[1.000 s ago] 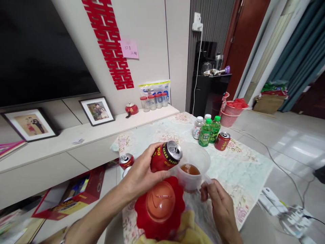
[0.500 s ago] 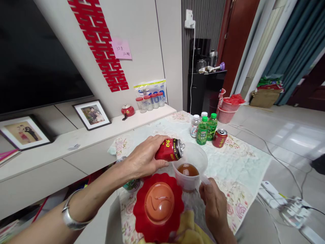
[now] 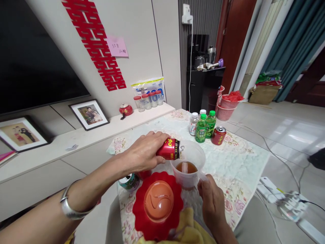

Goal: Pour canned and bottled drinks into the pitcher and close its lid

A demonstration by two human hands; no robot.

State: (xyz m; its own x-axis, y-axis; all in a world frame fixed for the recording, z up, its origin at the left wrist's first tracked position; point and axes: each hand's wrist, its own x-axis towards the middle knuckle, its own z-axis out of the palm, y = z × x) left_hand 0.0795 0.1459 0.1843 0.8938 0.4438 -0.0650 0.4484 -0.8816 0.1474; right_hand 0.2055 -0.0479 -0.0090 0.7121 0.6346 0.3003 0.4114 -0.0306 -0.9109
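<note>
My left hand [image 3: 147, 150] is wrapped round a red drink can [image 3: 170, 149], which lies nearly level with its opened top over the rim of a translucent plastic measuring jug [image 3: 188, 154]. Brown liquid [image 3: 187, 167] covers the bottom of the jug. My right hand [image 3: 212, 200] grips the jug's handle at the right. In front of the jug sits a red scalloped dish [image 3: 142, 217] with an orange domed piece [image 3: 159, 200] in its middle. A green can [image 3: 129, 182] stands under my left forearm, partly hidden.
Several drink bottles [image 3: 201, 130] and another red can [image 3: 218, 135] stand at the back of the cloth-covered table [image 3: 228, 159]. A yellow cloth [image 3: 190, 227] lies at the near edge. Power strips [image 3: 270, 189] and cables are on the right.
The held can has tipped a little further towards level over the jug. My right hand keeps its grip on the handle. The view has shifted slightly.
</note>
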